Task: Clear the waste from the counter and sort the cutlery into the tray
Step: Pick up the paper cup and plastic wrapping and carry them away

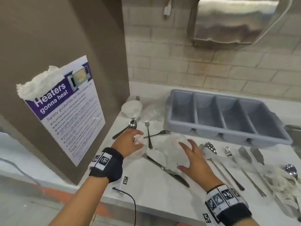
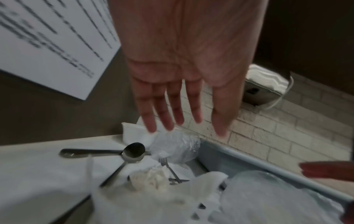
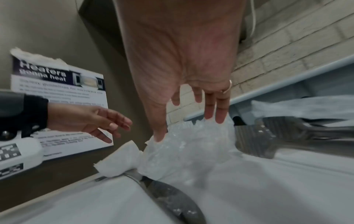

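Observation:
My left hand (image 1: 136,137) hovers open over a crumpled white paper ball (image 1: 138,139), which lies beside crossed forks (image 1: 160,133). The left wrist view shows the fingers (image 2: 180,115) straight and holding nothing, with the paper ball (image 2: 147,178) below them. My right hand (image 1: 185,154) is spread open over a crumpled clear plastic wrap (image 1: 171,144), its fingertips (image 3: 220,118) touching the wrap (image 3: 191,150). A knife (image 1: 164,168) lies partly under the wrap. The grey four-compartment cutlery tray (image 1: 211,133) stands behind, with nothing in it.
A spoon (image 1: 132,124), a white bowl (image 1: 132,108) and more clear plastic (image 1: 150,113) sit by the brown wall. Right of my hands lie a spoon (image 1: 211,147), a fork (image 1: 227,151), knives (image 1: 244,154) and crumpled paper towel (image 1: 283,176). A cable (image 1: 130,198) hangs off the counter's front edge.

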`<state>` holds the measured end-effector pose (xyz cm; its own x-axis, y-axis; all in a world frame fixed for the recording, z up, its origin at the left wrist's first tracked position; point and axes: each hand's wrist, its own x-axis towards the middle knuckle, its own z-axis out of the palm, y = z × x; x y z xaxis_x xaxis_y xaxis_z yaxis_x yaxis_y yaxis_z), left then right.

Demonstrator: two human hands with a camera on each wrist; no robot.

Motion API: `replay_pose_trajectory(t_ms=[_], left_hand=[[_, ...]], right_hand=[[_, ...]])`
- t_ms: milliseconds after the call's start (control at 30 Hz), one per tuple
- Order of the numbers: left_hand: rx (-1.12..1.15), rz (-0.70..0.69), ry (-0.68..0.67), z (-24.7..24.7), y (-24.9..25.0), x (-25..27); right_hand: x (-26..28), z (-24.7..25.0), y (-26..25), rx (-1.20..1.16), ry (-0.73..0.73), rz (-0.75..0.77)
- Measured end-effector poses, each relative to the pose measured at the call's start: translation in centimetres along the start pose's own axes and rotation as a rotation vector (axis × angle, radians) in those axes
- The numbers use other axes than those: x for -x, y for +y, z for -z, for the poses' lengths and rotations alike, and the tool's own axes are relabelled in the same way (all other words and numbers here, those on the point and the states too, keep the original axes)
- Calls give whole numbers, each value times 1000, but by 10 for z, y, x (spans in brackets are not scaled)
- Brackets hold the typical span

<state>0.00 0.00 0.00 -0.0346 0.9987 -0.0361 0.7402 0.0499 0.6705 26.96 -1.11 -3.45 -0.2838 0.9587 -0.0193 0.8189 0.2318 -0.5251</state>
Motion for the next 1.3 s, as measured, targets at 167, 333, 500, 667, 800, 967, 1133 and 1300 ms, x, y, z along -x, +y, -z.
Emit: replay_pose_trajectory(t_ms=[167, 333, 500, 667, 800, 967, 1133, 1300], left_hand=[[-364, 19, -386, -6, -20, -29], [-413, -9, -482, -19, -48, -32], [-101, 37, -416, -6, -54, -20], [314, 80, 42, 53, -29, -55], [128, 81, 126, 67, -15, -129], [-348, 214, -204, 40, -46, -196], [-445, 268, -291, 32, -56, -199], [-391, 257, -180, 27, -88, -195]], right_hand=[[-47, -19, -20, 177, -174, -137], [-69, -43, -14, 202, -161, -133], [-67, -29, -15, -19, -74, -150], [-79, 28, -33, -378, -51, -28], [-120, 75, -68, -555, -43, 151], [-221, 68, -69, -7, 31, 333], [-280, 11, -83, 425, -279, 139], [-288, -34, -76, 505, -489, 51]])
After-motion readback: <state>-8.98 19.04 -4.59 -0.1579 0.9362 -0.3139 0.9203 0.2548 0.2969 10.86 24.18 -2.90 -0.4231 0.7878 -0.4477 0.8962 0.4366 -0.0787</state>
